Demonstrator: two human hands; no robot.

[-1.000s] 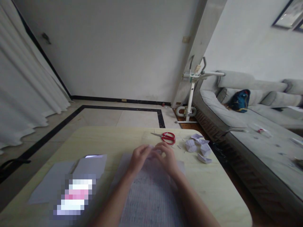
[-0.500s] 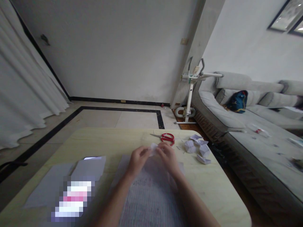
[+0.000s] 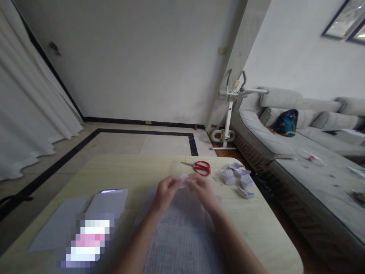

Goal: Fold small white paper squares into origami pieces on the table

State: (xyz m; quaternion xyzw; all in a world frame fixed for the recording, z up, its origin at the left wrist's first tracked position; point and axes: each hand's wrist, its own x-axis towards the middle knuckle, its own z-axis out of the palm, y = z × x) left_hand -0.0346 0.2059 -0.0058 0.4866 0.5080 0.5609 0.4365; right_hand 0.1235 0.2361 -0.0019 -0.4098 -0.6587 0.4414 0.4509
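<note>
Both my hands meet over the middle of a pale wooden table (image 3: 134,171). My left hand (image 3: 164,193) and my right hand (image 3: 203,190) each pinch a small folded piece of white paper (image 3: 184,179) between their fingertips, just above a lined sheet of paper (image 3: 182,236) lying in front of me. Red-handled scissors (image 3: 200,166) lie just beyond my right hand. A cluster of several small folded paper shapes (image 3: 238,179) sits to the right of the scissors.
Grey paper sheets (image 3: 108,199) and a blurred-out object lie on the table's left side. A grey sofa (image 3: 302,156) with a blue bag (image 3: 286,122) stands to the right. A white exercise machine (image 3: 229,110) stands by the wall; curtains hang at left.
My hands have stayed together over the table, working the small folded paper slightly between the fingertips. The view shifted a little. Nothing else on the table moved.
</note>
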